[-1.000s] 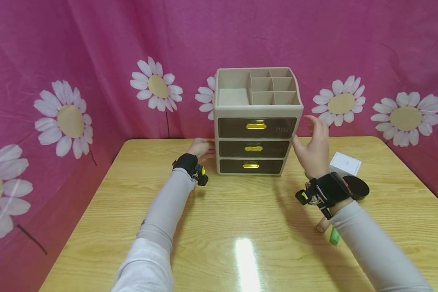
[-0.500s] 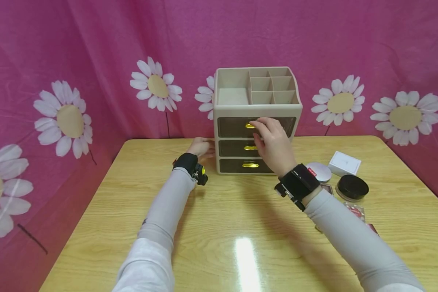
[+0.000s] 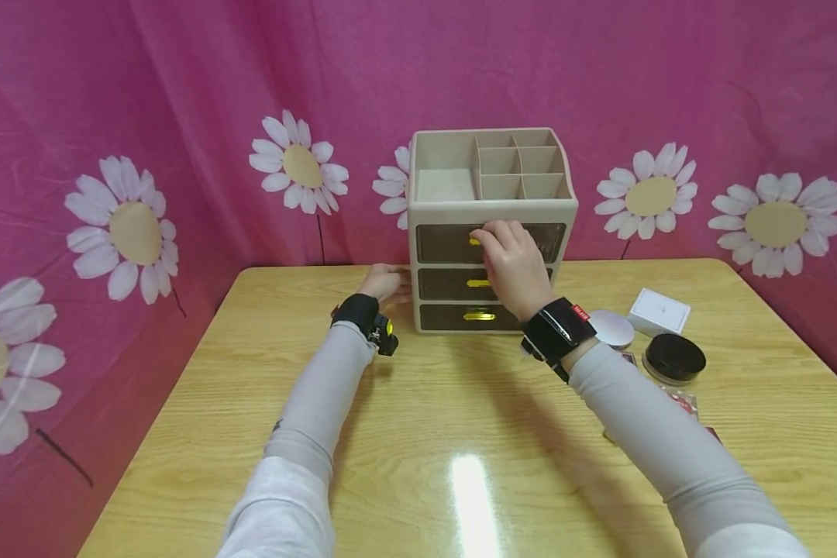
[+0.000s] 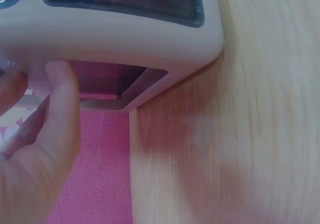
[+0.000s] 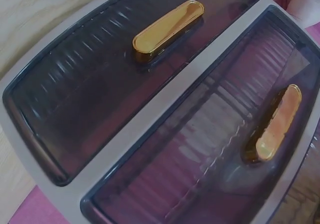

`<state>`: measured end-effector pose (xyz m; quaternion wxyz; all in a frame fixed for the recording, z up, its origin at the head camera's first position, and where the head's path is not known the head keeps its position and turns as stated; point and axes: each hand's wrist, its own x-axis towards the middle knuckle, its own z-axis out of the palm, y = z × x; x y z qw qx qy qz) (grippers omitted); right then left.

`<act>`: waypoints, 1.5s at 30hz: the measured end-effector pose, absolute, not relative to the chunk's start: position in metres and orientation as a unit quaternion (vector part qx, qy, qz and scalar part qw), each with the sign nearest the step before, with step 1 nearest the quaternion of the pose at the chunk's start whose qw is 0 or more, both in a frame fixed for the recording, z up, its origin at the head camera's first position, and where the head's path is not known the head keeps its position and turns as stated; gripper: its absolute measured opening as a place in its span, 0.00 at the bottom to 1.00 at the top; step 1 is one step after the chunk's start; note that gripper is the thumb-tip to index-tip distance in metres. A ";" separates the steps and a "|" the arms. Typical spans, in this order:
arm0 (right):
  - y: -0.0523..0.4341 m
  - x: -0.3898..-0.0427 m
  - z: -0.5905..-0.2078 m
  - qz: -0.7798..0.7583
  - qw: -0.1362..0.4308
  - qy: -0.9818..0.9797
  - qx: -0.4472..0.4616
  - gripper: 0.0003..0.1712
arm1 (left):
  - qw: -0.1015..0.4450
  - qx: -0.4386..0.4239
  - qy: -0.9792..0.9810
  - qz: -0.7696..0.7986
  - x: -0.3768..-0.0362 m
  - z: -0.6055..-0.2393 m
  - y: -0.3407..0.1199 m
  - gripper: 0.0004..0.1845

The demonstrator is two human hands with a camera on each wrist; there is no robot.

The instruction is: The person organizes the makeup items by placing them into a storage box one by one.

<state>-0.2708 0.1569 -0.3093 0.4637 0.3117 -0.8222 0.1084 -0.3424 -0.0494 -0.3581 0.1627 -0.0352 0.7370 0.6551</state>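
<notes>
A beige three-drawer organizer [image 3: 494,211] with dark translucent drawer fronts stands at the back of the table. In the head view my right hand [image 3: 518,267] pinches the yellow handle [image 3: 474,241] of the top drawer, its fingers covering most of that handle. Two lower drawers, each with a gold handle [image 5: 169,31], fill the right wrist view; all the drawers sit closed. My left hand [image 3: 387,284] is against the organizer's left side, fingers extended. Up close in the left wrist view, a fingertip [image 4: 61,69] touches the side frame beside an opening.
To the right lie a white box [image 3: 659,311], a black-lidded round jar [image 3: 673,358], a silver round compact [image 3: 611,328] and a clear pack with red print [image 3: 682,401]. A pink flowered cloth [image 3: 202,139] hangs behind the wooden table [image 3: 404,465].
My right hand has moved left from the organizer's right side to the top drawer's handle and now pinches it. My left hand has stayed in place.
</notes>
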 end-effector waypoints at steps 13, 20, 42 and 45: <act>0.159 -0.266 -0.308 0.092 0.444 -0.832 0.321 0.13 | 0.158 -0.017 0.719 0.676 -0.382 -0.403 -0.054 0.16; 0.161 -0.255 -0.308 0.100 0.445 -0.825 0.334 0.15 | 0.157 -0.025 0.723 0.672 -0.394 -0.411 -0.055 0.17; 0.158 -0.199 -0.308 0.108 0.439 -0.821 0.349 0.16 | 0.180 -0.028 0.720 0.669 -0.352 -0.367 -0.053 0.19; 0.158 -0.194 -0.309 0.104 0.444 -0.818 0.351 0.17 | 0.183 -0.039 0.714 0.675 -0.344 -0.358 -0.052 0.20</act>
